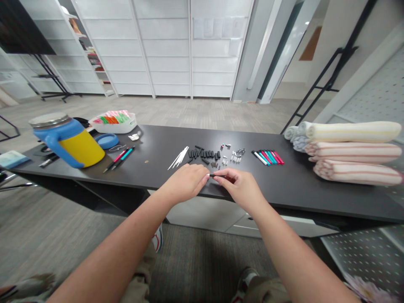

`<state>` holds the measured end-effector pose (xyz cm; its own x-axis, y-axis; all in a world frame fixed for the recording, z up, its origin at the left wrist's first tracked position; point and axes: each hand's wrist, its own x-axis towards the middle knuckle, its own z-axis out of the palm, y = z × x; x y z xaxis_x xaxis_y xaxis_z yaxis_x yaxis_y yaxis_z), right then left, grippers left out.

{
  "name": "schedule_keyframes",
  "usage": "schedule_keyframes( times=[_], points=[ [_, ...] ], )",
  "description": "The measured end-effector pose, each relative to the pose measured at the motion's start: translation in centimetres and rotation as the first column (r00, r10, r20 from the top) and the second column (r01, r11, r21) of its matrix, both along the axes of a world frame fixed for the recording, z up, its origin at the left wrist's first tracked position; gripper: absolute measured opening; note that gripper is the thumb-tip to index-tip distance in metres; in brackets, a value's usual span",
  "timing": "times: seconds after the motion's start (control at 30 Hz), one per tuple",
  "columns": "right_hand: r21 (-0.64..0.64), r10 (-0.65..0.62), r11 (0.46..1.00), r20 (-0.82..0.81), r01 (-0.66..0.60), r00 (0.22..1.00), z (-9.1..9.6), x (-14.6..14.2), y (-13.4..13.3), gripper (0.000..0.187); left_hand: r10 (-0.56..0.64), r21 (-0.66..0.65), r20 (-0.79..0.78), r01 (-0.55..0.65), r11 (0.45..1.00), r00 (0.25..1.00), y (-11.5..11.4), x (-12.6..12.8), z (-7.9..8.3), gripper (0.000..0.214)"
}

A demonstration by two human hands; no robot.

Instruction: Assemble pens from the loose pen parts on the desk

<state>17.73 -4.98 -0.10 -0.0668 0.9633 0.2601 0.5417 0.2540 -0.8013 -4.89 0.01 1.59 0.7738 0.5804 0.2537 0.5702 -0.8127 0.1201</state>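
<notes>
My left hand [188,183] and my right hand [242,187] meet near the table's front edge. Between their fingertips runs a thin black pen part [217,175], each hand pinching one end; its ends are covered by the fingers. Just beyond my hands lie white ink refill tubes [178,158], short black pen pieces [206,154], small clear plastic parts [235,159], shiny clips [241,150] and a few tiny springs [214,165]. To the right, white, teal and red pen barrels [268,157] are lined up in a row.
On the left of the dark table [158,141] stand a blue and yellow mug [74,143], its blue lid [107,141], a white basket [128,123] of colourful packets, and red and teal pens [120,158]. Rolled striped towels [356,151] are stacked at the right end.
</notes>
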Motion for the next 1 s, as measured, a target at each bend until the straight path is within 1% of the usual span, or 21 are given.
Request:
schedule_keyframes(
  times=[0.2, 0.33, 0.43, 0.5, 0.57, 0.63, 0.73, 0.83, 0.93, 1.0],
  points=[
    [-0.018, 0.009, 1.000, -0.017, -0.009, 1.000, -0.02, -0.11, -0.02, 0.021, -0.029, -0.011, 0.038, 0.029, 1.000, 0.999, 0.12, -0.06, -0.25, 0.035],
    [-0.039, 0.040, 0.998, -0.010, -0.041, 0.999, 0.15, -0.16, -0.05, 0.021, -0.045, -0.036, 0.085, 0.048, 0.998, 0.995, 0.27, -0.14, -0.38, 0.033],
    [-0.009, 0.054, 0.999, 0.056, -0.053, 0.997, 0.30, -0.20, -0.05, 0.027, -0.050, -0.052, 0.109, 0.056, 0.997, 0.993, 0.38, -0.22, -0.41, 0.032],
    [0.010, 0.052, 0.999, 0.098, -0.053, 0.994, 0.28, -0.21, -0.02, 0.027, -0.040, -0.054, 0.133, 0.047, 0.997, 0.990, 0.41, -0.32, -0.44, 0.031],
    [0.020, 0.035, 0.999, 0.112, -0.037, 0.993, 0.16, -0.19, 0.03, 0.024, -0.025, -0.053, 0.161, 0.034, 0.998, 0.987, 0.43, -0.43, -0.48, 0.029],
    [0.031, 0.018, 0.999, 0.102, -0.021, 0.995, 0.04, -0.17, 0.06, 0.027, -0.018, -0.050, 0.179, 0.027, 0.998, 0.984, 0.43, -0.51, -0.53, 0.028],
    [0.077, 0.036, 0.996, 0.113, -0.045, 0.993, -0.02, -0.16, 0.04, 0.017, -0.016, -0.045, 0.180, 0.025, 0.999, 0.983, 0.42, -0.55, -0.57, 0.027],
    [0.139, 0.040, 0.988, 0.165, -0.064, 0.986, -0.05, -0.21, 0.00, 0.016, -0.011, -0.050, 0.176, 0.020, 0.999, 0.984, 0.42, -0.51, -0.55, 0.028],
    [0.139, 0.032, 0.989, 0.157, -0.054, 0.987, -0.18, -0.24, 0.00, 0.018, -0.017, -0.054, 0.169, 0.027, 0.998, 0.986, 0.45, -0.47, -0.52, 0.029],
    [0.143, 0.039, 0.988, 0.161, -0.062, 0.986, -0.23, -0.24, 0.00, 0.016, -0.022, -0.057, 0.164, 0.032, 0.998, 0.986, 0.48, -0.48, -0.53, 0.029]
  ],
)
